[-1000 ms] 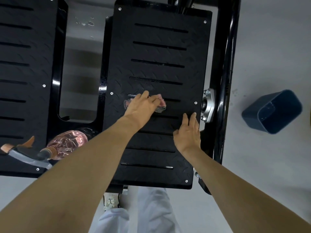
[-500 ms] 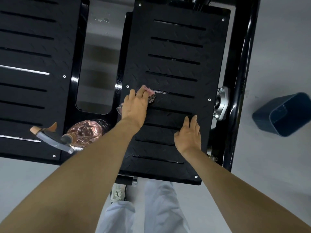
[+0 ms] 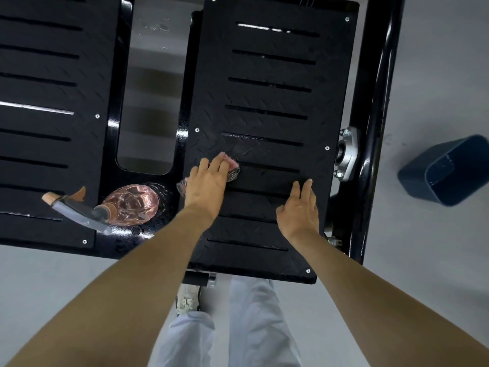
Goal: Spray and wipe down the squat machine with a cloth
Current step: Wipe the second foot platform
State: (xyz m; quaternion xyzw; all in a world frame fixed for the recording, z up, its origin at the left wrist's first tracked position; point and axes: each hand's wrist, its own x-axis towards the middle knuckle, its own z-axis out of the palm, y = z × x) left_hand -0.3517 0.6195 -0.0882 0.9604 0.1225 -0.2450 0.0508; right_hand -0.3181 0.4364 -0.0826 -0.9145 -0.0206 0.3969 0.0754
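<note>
The squat machine's right black footplate (image 3: 270,96), ribbed with slots, fills the upper middle. My left hand (image 3: 207,184) lies flat on a pink cloth (image 3: 232,169) and presses it against the plate's left part; only the cloth's edges show past my fingers. My right hand (image 3: 300,207) rests flat with straight fingers on the plate's lower right. A pink spray bottle (image 3: 129,202) with a grey trigger head lies on its side on the black frame between the two plates.
The left footplate (image 3: 47,123) spans the left side. A black frame tube (image 3: 375,123) with a silver bearing (image 3: 348,153) runs along the right. A dark blue bin (image 3: 447,170) stands on the grey floor at the right. My legs and shoe (image 3: 188,298) are below the plate.
My left hand slid the cloth leftward across the right footplate, then a little toward the plate's lower left. My right hand stayed pressed in place. The view shifted left.
</note>
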